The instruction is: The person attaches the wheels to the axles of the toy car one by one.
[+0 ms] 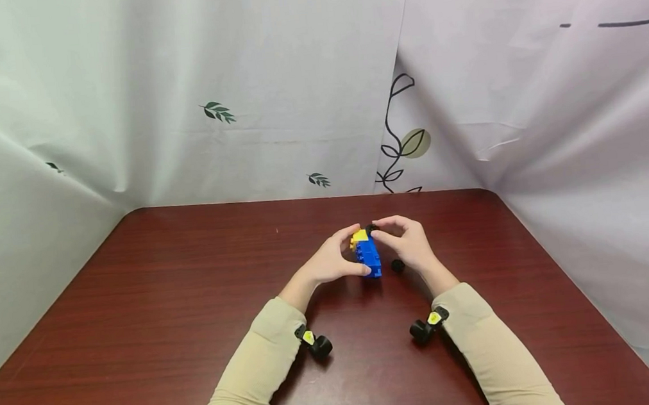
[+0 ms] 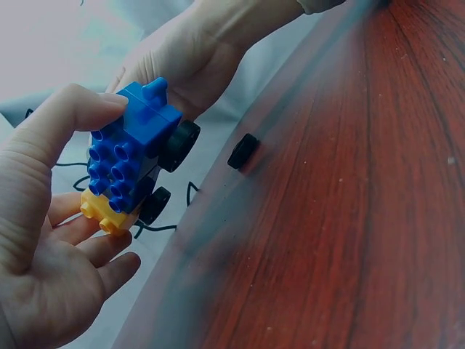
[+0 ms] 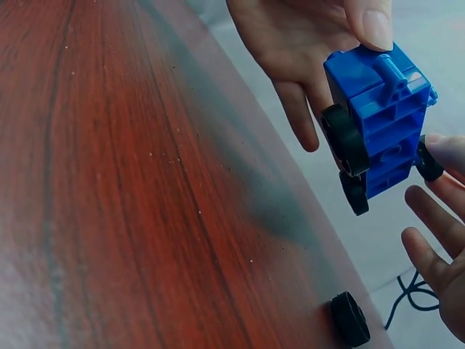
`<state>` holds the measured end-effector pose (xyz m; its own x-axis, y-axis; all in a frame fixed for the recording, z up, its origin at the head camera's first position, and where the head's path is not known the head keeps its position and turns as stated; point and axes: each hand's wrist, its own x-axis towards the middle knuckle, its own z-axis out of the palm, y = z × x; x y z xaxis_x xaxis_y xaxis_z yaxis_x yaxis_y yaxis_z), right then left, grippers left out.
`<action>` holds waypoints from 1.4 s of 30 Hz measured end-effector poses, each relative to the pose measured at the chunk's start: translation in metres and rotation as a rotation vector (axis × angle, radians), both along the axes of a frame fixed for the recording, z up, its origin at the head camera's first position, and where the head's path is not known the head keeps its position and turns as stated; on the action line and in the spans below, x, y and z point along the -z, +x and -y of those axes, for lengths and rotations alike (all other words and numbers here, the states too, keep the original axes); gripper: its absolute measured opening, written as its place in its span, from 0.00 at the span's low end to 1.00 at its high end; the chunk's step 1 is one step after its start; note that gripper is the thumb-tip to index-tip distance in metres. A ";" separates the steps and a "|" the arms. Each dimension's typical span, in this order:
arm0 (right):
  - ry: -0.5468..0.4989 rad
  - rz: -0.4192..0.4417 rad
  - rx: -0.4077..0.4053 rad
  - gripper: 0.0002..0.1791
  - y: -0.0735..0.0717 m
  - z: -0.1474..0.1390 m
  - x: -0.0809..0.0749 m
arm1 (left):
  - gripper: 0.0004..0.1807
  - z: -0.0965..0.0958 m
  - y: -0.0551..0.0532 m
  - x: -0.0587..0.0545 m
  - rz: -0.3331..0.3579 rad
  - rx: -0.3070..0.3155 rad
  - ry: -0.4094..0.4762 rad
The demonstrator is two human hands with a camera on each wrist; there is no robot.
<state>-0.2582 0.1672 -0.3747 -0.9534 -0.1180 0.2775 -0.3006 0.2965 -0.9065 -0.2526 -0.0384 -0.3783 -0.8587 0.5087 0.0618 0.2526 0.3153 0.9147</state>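
Note:
A toy car built of blue bricks [image 1: 367, 256] with a yellow brick [image 2: 104, 212] at one end is held by my left hand [image 1: 329, 260], thumb on one end and fingers at the other. Two black wheels [image 3: 344, 142] sit along one side of its blue underside [image 3: 392, 149]. On the opposite side, my right hand [image 1: 410, 244] pinches another black wheel [image 3: 429, 160] between thumb and fingers, right at the car's edge. A loose black wheel [image 1: 397, 265] lies on the table, close to my right hand.
The dark red wooden table [image 1: 207, 315] has pale curtains [image 1: 265, 59] along its back and sides. Each sleeved wrist wears a small black camera, one on the left wrist [image 1: 321, 346] and one on the right [image 1: 421, 330].

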 end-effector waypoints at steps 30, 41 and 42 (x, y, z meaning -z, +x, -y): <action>-0.170 0.070 0.076 0.19 -0.001 0.007 -0.002 | 0.54 -0.005 0.003 -0.002 -0.027 0.050 0.017; -0.287 0.395 -0.027 0.29 0.001 0.007 -0.009 | 0.54 -0.008 0.007 -0.006 -0.097 0.051 0.022; -0.282 0.423 -0.042 0.30 0.001 0.006 -0.009 | 0.54 -0.009 0.007 -0.006 -0.104 0.053 0.021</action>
<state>-0.2573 0.1612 -0.3661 -0.9852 -0.1352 -0.1053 0.1038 0.0183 -0.9944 -0.2454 -0.0298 -0.3718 -0.8189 0.5510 0.1608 0.3627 0.2796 0.8890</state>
